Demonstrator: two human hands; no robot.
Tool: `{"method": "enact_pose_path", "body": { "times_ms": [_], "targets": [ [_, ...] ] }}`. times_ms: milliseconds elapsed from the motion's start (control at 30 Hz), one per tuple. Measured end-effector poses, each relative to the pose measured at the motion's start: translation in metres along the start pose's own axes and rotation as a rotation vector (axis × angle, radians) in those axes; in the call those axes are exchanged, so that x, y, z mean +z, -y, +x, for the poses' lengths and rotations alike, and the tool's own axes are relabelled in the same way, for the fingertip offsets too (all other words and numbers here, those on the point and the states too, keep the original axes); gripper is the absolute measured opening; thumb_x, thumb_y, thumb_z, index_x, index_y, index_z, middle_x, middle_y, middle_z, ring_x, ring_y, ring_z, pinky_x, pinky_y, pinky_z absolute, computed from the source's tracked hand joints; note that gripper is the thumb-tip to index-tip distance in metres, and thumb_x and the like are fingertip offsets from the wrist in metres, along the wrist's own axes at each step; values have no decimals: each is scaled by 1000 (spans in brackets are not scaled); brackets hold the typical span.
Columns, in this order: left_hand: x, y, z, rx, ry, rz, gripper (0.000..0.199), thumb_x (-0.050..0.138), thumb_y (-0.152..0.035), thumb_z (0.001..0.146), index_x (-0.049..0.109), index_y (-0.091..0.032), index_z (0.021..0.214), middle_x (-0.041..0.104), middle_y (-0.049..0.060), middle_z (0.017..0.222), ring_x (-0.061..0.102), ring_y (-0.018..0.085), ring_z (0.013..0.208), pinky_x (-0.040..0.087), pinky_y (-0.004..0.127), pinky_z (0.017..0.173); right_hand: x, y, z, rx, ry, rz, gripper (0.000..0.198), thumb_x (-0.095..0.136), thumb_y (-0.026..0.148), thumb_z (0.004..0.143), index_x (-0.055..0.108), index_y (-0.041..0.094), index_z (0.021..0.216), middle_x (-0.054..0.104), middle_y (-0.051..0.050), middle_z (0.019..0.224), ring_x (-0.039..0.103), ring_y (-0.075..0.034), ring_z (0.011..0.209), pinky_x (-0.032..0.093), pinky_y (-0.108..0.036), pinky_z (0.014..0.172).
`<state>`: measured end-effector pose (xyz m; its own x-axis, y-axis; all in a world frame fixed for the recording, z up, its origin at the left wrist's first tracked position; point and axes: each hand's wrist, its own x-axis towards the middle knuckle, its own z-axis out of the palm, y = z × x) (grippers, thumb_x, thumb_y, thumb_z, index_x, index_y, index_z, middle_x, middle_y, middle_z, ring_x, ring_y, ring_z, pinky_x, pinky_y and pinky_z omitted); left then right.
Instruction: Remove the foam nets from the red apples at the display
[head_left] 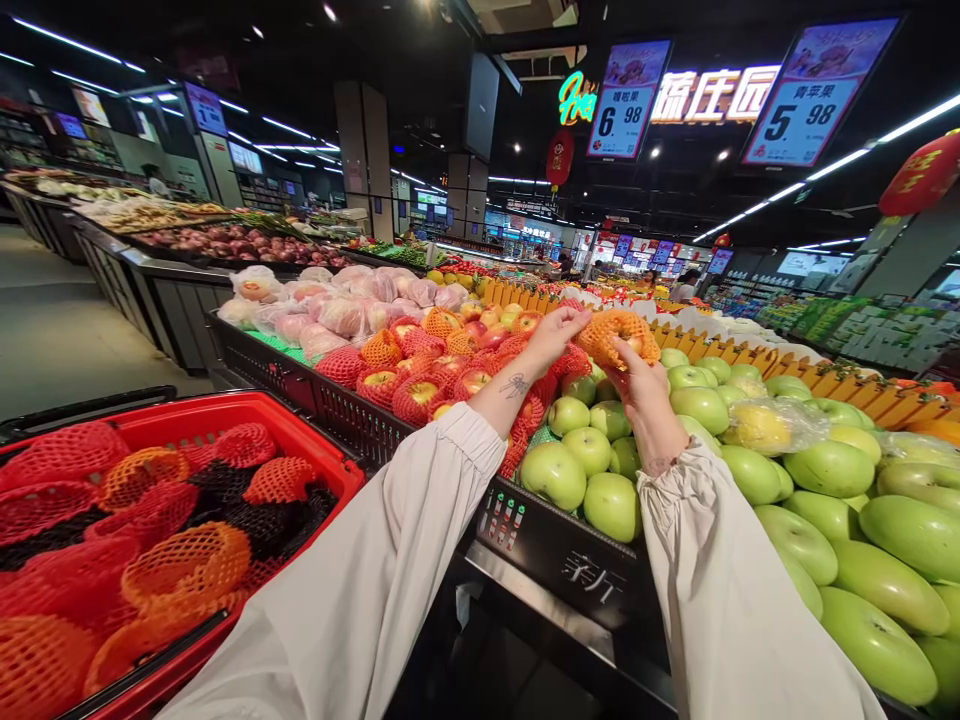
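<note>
My right hand point(646, 392) is closed around an apple in an orange foam net point(616, 338), held above the green apples. At the net's left edge, the fingers of my left hand point(556, 335) are pinched together and appear to grip the foam; their tips are partly hidden. Below and to the right lie loose green apples point(589, 450). Under my left forearm sits a heap of red apples point(420, 390), many wrapped in red or orange foam nets.
At lower left stands a red basket point(346, 480) holding red, orange and black foam nets point(184, 570). Bagged pink fruit point(345, 310) lies behind the netted apples. A yellow-orange slatted divider point(720, 350) runs behind the green apples. The black display edge point(555, 560) is in front of me.
</note>
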<state>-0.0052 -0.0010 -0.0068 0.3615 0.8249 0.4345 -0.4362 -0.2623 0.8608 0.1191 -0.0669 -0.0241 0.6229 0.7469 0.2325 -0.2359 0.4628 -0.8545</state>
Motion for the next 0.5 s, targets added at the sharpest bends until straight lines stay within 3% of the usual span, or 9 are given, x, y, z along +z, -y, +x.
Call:
{"method": "enact_pose_path", "body": {
  "times_ms": [133, 333, 500],
  "targets": [
    [-1, -3, -4, -36, 119, 40, 32, 80, -36, 91, 61, -15, 76, 48, -6, 57, 32, 4, 49, 18, 21, 50, 0, 1, 0, -47, 4, 48, 44, 93, 30, 59, 72, 21, 97, 77, 0, 96, 73, -14, 86, 62, -18, 60],
    [-7, 2, -1, -39, 297, 118, 43, 98, -38, 62, 64, -15, 76, 56, -5, 65, 37, 4, 55, 19, 21, 52, -4, 0, 6, -63, 5, 130, 45, 93, 36, 60, 70, 24, 97, 77, 1, 98, 73, -14, 86, 61, -18, 58],
    [-9, 4, 0, -7, 278, 102, 38, 90, -37, 68, 59, -16, 73, 57, -3, 70, 49, 7, 65, 25, 19, 55, -3, -1, 5, -61, 43, 126, 48, 89, 42, 63, 70, 24, 103, 76, -1, 107, 71, -14, 87, 58, -18, 58]
  ]
}}
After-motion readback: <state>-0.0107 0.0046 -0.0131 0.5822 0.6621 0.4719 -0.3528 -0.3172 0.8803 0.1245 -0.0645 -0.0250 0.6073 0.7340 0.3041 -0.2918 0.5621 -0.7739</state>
